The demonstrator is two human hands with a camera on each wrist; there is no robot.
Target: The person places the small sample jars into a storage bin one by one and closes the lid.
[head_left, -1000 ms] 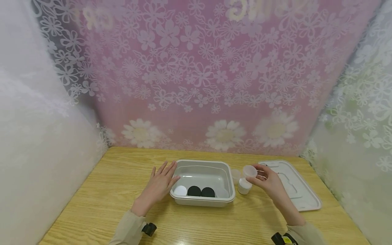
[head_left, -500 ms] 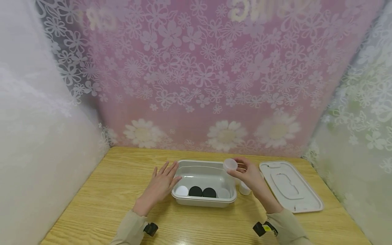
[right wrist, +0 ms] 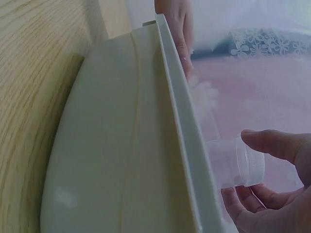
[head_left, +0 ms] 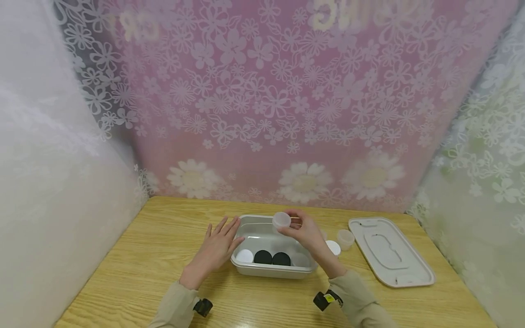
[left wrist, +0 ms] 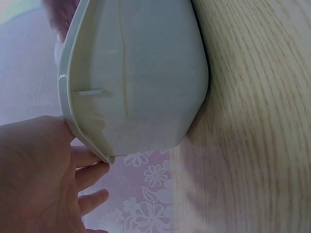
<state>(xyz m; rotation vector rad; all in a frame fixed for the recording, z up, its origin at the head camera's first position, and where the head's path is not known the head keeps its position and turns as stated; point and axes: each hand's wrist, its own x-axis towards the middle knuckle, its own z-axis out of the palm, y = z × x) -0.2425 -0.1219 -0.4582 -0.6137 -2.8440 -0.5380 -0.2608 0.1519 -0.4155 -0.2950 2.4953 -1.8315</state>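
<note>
In the head view my right hand [head_left: 305, 234] pinches a small clear plastic jar [head_left: 281, 220] by its lid, above the inside of a pale grey plastic box [head_left: 275, 272]. The right wrist view shows the jar's ribbed translucent lid [right wrist: 254, 167] between thumb and fingers, its lower part behind the box rim. My left hand [head_left: 215, 248] rests on the left rim with its fingers stretched out. Along the near side inside the box stand a white-capped jar [head_left: 244, 256], two black-capped jars [head_left: 263, 257] and a translucent-capped jar [head_left: 301, 260], partly hidden.
Right of the box stand a white-capped jar [head_left: 333, 248] and a clear jar [head_left: 346, 238]; another pale one is mostly behind my right hand. The box's flat lid [head_left: 399, 269] lies farther right on the wooden table [head_left: 135, 273]. A flowered curtain [head_left: 246, 136] hangs behind.
My right hand has carried the clear jar leftward from beside the box to above its inside. The left hand has stayed on the rim.
</note>
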